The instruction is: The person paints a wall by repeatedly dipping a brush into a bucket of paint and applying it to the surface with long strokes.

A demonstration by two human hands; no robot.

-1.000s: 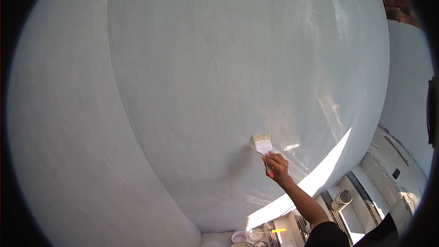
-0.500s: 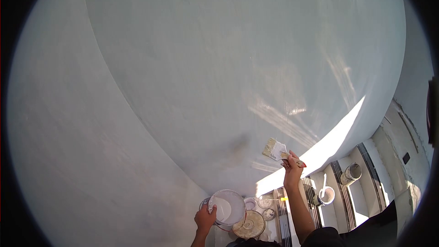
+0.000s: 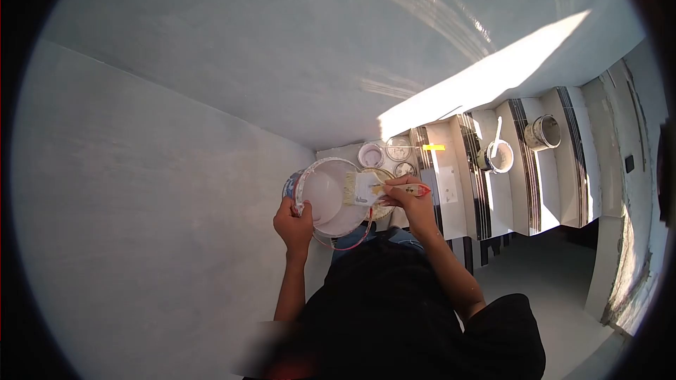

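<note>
My left hand (image 3: 293, 226) is closed on the near left rim of a paint bucket (image 3: 300, 193), its thumb over the edge. Whitish paint (image 3: 325, 193) shows inside, and a thin red handle hangs below the rim. In my right hand (image 3: 405, 200) is a wide paintbrush (image 3: 365, 188), gripped by its wooden, red-tipped handle. The brush's pale bristles point left and overlap the bucket's opening at its right side. Paint coats the metal band of the brush. Behind the bucket and brush, a round lid (image 3: 380, 212) is partly hidden.
Small paint tubs (image 3: 371, 155) and a round can (image 3: 398, 148) stand by the wall corner. Tiled steps (image 3: 451, 190) with dark striped edges run off to the right, bearing a pot with a white stick (image 3: 501, 157) and another can (image 3: 543, 132). Painted walls (image 3: 176, 190) rise at left and ahead.
The view has tilted down toward my body and the steps. My right hand has brought the brush from in front of the wall to the bucket's mouth. My left hand still holds the bucket.
</note>
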